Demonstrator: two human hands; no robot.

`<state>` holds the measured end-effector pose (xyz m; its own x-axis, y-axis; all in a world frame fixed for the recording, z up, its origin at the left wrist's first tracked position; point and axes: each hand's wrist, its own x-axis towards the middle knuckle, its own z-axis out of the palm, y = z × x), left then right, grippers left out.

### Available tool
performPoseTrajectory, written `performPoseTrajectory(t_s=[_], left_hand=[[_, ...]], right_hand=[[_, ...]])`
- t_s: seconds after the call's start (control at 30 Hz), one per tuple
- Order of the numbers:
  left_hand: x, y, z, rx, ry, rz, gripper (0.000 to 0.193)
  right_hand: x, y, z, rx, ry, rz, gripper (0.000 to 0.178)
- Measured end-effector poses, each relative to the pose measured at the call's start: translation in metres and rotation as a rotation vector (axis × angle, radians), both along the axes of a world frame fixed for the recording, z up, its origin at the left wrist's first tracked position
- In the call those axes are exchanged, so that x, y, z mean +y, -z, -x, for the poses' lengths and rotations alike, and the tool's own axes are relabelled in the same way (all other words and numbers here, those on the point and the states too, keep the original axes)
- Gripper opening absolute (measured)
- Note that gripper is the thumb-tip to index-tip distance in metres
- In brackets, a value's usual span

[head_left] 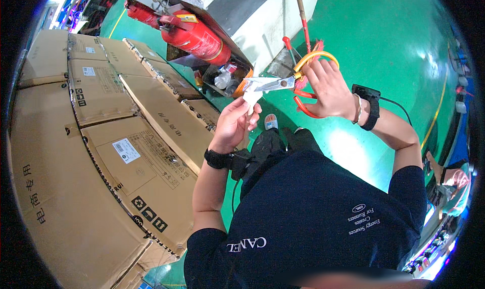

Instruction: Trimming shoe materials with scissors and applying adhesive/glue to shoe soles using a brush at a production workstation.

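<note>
My right hand (327,87) is closed on a pair of scissors (274,84), its fingers through the yellow and red-orange handle loops. The metal blades point left, toward my left hand (235,121). Between the thumb and fingers of that left hand is a small white piece (252,96), thin and crumpled like paper or tape; its exact kind is unclear. The blade tips meet the upper part of this white piece, and whether they cut into it cannot be told. Both hands are held up in front of my body, with a dark band on each wrist.
Large cardboard boxes (146,162) are stacked along my left. Ahead, red fire extinguishers (194,39) stand beside a bin (227,79) of litter. A long-handled red tool (305,29) leans near a white and grey pillar (262,21). Another person (449,185) is at the far right.
</note>
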<state>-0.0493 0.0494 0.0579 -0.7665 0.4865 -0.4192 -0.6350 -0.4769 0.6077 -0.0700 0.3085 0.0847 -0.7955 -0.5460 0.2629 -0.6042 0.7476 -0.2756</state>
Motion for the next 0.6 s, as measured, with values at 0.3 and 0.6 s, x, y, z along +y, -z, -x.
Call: performPoseTrajectory(t_s=[0.3,0.6], left_hand=[[0.004,0.003,-0.002,0.019,-0.028,-0.022,0.020],[-0.027,0.040,0.001,-0.039,-0.200,0.055,0.017]], right_hand=[[-0.006,0.005,0.001,-0.012,-0.021,-0.049,0.068],[-0.052,0.038,0.028,-0.064,-0.113,-0.199,0.056]])
